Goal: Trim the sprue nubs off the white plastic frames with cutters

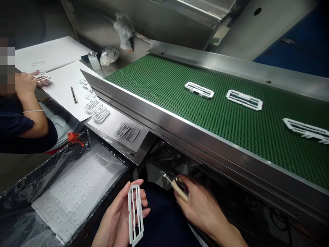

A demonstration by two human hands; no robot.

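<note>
The left hand point(115, 219), half open, loosely cradled a white plastic frame point(135, 214) at near centre. The right hand point(203, 206) gripped nippers point(174, 183) just right. So loose a hold might let the frame slip.

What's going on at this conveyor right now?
A person works beside a green conveyor belt. Their left hand holds a white plastic frame in its fingers, while the right hand grips small nippers close by, not touching the frame. Three similar frames lie on the belt. A bag-lined box at lower left holds rows of white parts. At far left, a co-worker's hand handles another piece on white paper.
</note>
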